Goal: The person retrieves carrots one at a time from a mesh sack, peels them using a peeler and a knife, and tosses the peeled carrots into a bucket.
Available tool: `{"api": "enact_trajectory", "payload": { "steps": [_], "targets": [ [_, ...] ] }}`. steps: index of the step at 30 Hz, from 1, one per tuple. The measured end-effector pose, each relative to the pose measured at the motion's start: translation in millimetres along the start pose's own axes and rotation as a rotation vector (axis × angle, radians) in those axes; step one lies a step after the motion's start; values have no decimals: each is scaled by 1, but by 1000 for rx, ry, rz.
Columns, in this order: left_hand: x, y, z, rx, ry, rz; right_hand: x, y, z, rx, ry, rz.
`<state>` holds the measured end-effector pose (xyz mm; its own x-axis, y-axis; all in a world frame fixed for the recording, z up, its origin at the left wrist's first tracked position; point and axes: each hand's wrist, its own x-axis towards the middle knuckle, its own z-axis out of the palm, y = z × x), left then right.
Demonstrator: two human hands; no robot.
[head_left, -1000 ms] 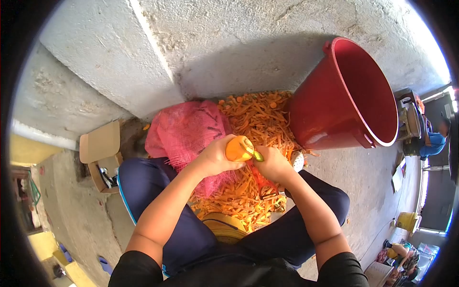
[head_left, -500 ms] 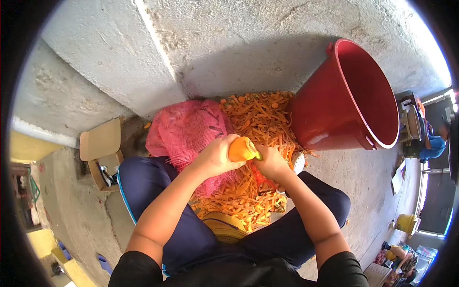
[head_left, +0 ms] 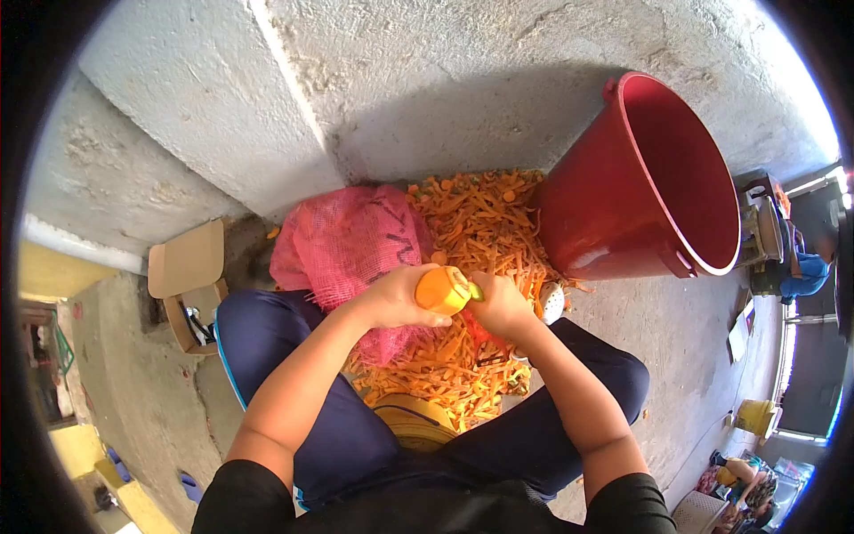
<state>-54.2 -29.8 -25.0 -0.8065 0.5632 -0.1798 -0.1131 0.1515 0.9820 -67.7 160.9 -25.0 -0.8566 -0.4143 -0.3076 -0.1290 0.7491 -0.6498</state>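
Note:
A thick, peeled orange carrot [head_left: 436,290] is gripped in my left hand [head_left: 398,299], its blunt end turned to the right. My right hand [head_left: 501,305] is closed around a yellow-green peeler [head_left: 476,291], which is mostly hidden by the fingers and sits right at the carrot's end. Below both hands spreads a heap of orange peel strips [head_left: 471,222] between my bent legs and the wall. A pink mesh sack [head_left: 347,236] lies on the heap's left side, close behind my left hand.
A large red bucket [head_left: 596,205] leans tilted at the right of the peels. An open cardboard box [head_left: 189,258] sits on the floor to the left. Behind the heap rises a rough concrete wall [head_left: 445,71]. Other people [head_left: 805,274] are at the far right.
The carrot has shifted slightly left and down, and its end now points more to the right. Both hands keep hold of what they had.

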Motion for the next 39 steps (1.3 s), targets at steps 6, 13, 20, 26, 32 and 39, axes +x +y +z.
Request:
{"api": "enact_trajectory", "payload": {
  "steps": [6,13,20,26,32,39],
  "targets": [
    [-3,14,36,151,-118,254,25,41,24,-79,-47,38],
    [-10,11,15,209,69,89,20,38,23,-364,-288,171],
    [-1,37,11,1101,-420,-178,7,47,19,-544,-472,217],
    [96,164,35,1123,261,916,0,38,35,-566,-616,151],
    [78,249,18,733,866,1129,2,31,5,-445,-381,21],
    [-14,18,-102,1069,213,-504,-43,-4,-81,-215,-66,-58]
  ]
}}
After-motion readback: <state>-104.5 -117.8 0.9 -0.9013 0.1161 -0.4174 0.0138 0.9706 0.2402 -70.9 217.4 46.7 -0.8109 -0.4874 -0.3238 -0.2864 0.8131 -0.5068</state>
